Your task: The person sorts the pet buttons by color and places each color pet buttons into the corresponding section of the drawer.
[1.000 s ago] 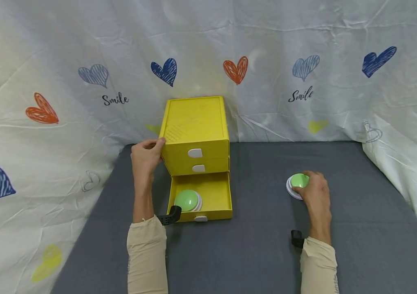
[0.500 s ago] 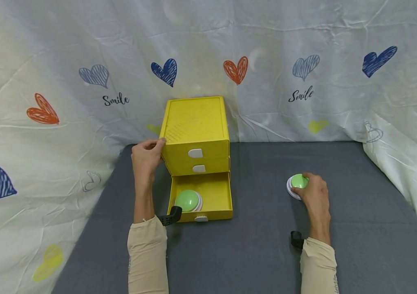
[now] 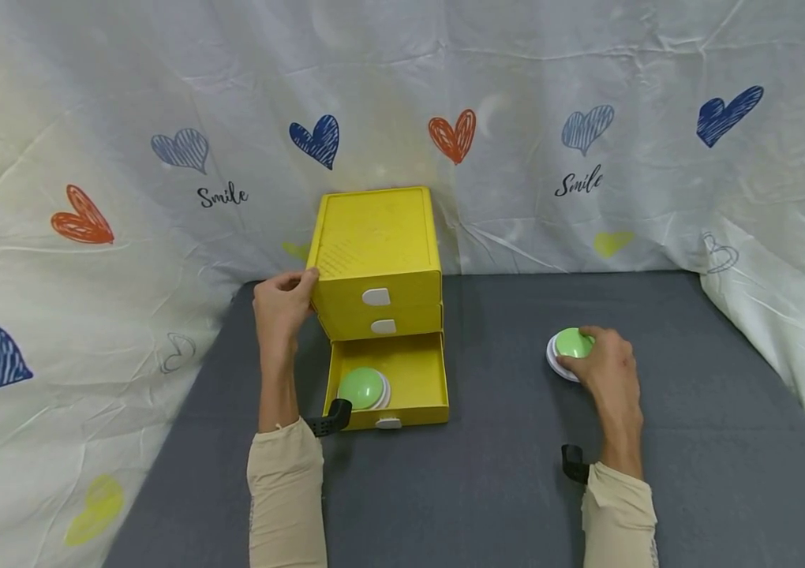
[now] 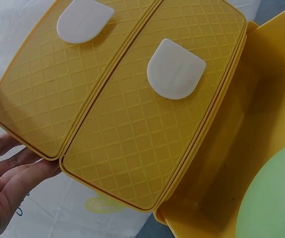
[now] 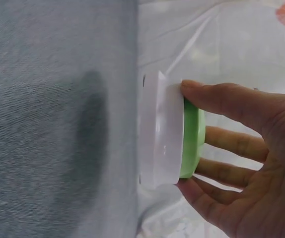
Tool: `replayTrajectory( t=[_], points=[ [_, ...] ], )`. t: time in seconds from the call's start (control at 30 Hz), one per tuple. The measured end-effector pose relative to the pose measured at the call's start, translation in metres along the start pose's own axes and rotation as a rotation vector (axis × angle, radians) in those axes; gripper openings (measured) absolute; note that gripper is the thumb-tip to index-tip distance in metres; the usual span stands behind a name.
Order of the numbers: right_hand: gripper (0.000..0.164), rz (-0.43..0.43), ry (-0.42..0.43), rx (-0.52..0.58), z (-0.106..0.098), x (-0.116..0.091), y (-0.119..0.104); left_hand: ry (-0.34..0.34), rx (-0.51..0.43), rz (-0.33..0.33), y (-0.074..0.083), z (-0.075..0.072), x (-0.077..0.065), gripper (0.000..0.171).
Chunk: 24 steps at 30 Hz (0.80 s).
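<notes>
A yellow drawer cabinet (image 3: 377, 233) stands at the back, its bottom drawer (image 3: 413, 371) pulled out and the two above it closed. My left hand (image 3: 283, 308) holds the cabinet's front left corner, thumb at the top edge and fingers against the side. Inside the open drawer lies a round button with a green dome and white base (image 3: 360, 387). To the right, my right hand (image 3: 604, 364) grips a second green-and-white button (image 3: 573, 344) between thumb and fingers. In the right wrist view that button (image 5: 165, 134) hangs above the dark cloth, with its shadow apart from it.
Dark grey cloth (image 3: 495, 473) covers the table. A white curtain printed with hearts (image 3: 388, 71) hangs behind and along the left and right sides. White pull tabs (image 4: 176, 69) stick out from the drawer fronts. Each wrist bears a black camera mount (image 3: 331, 418).
My right hand has shifted slightly up and to the left in the head view, carrying the button along. My left hand and the cabinet stay put.
</notes>
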State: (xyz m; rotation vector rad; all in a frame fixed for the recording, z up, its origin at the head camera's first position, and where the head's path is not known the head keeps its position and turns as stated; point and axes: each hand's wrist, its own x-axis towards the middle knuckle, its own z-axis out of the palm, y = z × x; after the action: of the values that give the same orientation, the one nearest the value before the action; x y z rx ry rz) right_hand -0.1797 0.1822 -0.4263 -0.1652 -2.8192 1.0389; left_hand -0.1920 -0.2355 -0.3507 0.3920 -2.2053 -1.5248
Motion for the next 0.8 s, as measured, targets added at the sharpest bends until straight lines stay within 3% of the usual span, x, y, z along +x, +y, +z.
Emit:
replayTrajectory(
  t=[0.5, 0.8],
  points=[
    [0.062, -0.065, -0.041, -0.026, -0.024, -0.014, -0.031, 0.002, -0.012, -0.004, 0.001, -0.001, 0.0, 0.047],
    [0.06, -0.132, -0.062, -0.002, -0.027, -0.022, -0.05, 0.007, 0.0, 0.002, -0.001, 0.0, 0.0, 0.049]
  ],
)
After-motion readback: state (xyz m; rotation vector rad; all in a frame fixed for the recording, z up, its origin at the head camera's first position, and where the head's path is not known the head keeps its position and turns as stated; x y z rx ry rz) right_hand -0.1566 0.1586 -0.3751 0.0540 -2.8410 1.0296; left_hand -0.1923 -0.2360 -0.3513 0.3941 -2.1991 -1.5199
